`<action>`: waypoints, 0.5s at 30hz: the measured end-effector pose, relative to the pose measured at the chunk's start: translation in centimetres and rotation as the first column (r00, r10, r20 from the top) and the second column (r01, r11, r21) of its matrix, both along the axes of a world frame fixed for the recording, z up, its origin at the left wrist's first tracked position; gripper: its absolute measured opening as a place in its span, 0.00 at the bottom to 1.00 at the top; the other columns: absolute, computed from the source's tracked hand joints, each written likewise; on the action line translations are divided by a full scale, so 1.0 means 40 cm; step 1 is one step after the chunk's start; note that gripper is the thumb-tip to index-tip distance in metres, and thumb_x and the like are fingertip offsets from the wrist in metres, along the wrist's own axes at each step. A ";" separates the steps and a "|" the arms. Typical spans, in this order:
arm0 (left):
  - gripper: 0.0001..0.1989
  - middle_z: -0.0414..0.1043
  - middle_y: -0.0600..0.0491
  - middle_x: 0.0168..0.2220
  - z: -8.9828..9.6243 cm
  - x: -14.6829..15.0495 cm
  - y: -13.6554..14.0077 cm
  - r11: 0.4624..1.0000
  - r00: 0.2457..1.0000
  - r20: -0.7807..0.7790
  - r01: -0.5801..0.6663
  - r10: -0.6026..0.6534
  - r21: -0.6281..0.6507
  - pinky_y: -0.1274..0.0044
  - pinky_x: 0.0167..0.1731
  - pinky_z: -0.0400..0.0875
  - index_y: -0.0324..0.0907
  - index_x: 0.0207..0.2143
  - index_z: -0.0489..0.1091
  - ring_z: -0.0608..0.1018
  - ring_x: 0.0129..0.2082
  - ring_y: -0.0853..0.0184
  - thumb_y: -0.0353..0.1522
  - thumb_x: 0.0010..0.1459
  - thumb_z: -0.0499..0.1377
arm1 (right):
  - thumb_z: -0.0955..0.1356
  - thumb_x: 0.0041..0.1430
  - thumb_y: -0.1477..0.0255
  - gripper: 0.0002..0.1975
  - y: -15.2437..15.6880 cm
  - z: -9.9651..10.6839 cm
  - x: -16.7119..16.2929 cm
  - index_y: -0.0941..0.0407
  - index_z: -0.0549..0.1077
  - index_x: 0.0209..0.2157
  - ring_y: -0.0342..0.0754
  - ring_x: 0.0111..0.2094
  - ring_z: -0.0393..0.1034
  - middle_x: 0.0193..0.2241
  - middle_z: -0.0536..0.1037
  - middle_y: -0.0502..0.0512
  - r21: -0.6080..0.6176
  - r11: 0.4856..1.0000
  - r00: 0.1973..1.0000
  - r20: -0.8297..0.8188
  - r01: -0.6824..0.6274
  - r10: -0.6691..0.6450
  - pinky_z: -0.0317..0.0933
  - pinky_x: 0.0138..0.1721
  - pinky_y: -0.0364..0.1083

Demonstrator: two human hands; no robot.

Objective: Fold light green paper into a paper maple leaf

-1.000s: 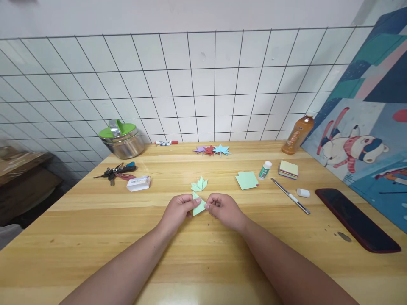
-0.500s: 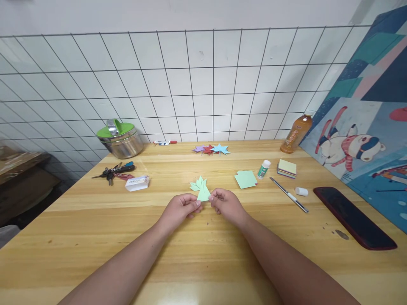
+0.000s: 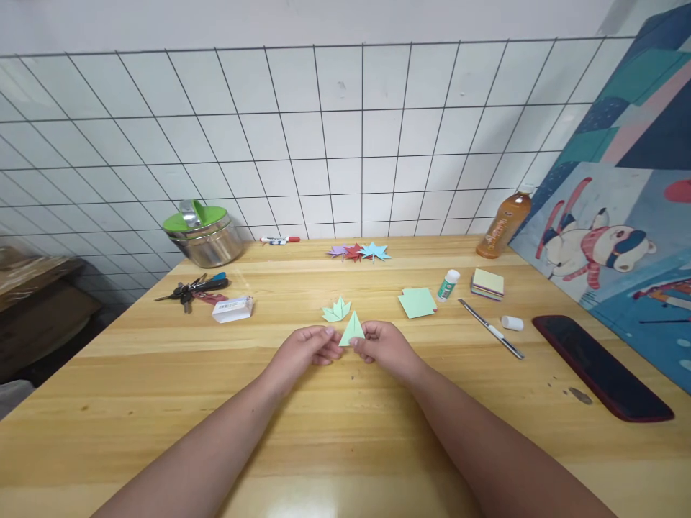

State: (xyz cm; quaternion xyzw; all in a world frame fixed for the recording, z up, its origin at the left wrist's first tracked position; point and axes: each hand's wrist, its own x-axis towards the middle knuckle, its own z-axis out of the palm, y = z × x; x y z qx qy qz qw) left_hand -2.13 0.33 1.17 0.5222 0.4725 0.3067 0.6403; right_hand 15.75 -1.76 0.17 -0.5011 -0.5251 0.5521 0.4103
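Observation:
A pale green paper folded into a triangle [image 3: 353, 329] is pinched in my right hand [image 3: 386, 347], the thumb on its front near the lower edge and the fingers behind. My left hand [image 3: 309, 350] is beside the triangle's left corner, its fingertips close to or touching it. The left thumb is raised away from the paper, and those fingers are loosely curved and apart. Just behind the triangle, a pale green folded paper piece with several points [image 3: 337, 310] lies on the table.
Green square sheets [image 3: 418, 303], a glue stick [image 3: 448, 285], its cap [image 3: 512, 323], a utility knife [image 3: 491, 329], a sticky-note stack [image 3: 486, 283] and a phone [image 3: 602, 367] lie right. Paper leaves [image 3: 373, 251] and a bottle [image 3: 504, 224] stand back. Keys [image 3: 194, 288], a small box [image 3: 232, 309] and a pot [image 3: 208, 241] are left.
The triangle has turned upright and shifted slightly right, off the pointed piece behind it. My right thumb has come onto its front, and my left thumb has moved off it.

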 end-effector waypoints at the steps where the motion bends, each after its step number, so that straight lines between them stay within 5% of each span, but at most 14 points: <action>1: 0.20 0.76 0.48 0.27 0.000 0.001 -0.001 1.000 1.000 -0.014 0.009 -0.009 0.014 0.76 0.30 0.68 0.36 0.32 0.72 0.76 0.28 0.65 0.45 0.46 0.60 | 0.69 0.45 0.66 0.10 0.000 -0.002 -0.001 0.59 0.70 0.26 0.38 0.19 0.59 0.18 0.67 0.47 0.011 1.000 1.000 0.008 -0.008 0.008 0.56 0.21 0.39; 10: 0.13 0.73 0.53 0.23 -0.017 0.019 -0.009 0.977 0.994 -0.110 0.027 -0.004 0.211 0.78 0.28 0.65 0.37 0.26 0.72 0.73 0.24 0.69 0.39 0.46 0.60 | 0.69 0.44 0.68 0.10 -0.001 -0.007 -0.014 0.60 0.72 0.29 0.41 0.24 0.62 0.25 0.73 0.50 0.069 0.998 1.000 -0.010 -0.015 0.016 0.56 0.26 0.41; 15: 0.12 0.74 0.52 0.25 -0.021 0.018 -0.007 0.968 0.990 -0.140 0.070 -0.036 0.241 0.79 0.28 0.65 0.37 0.26 0.72 0.72 0.25 0.69 0.39 0.48 0.59 | 0.69 0.44 0.67 0.10 -0.004 0.003 -0.010 0.59 0.71 0.26 0.40 0.21 0.60 0.20 0.69 0.48 0.052 0.998 1.000 -0.022 -0.019 0.020 0.54 0.24 0.40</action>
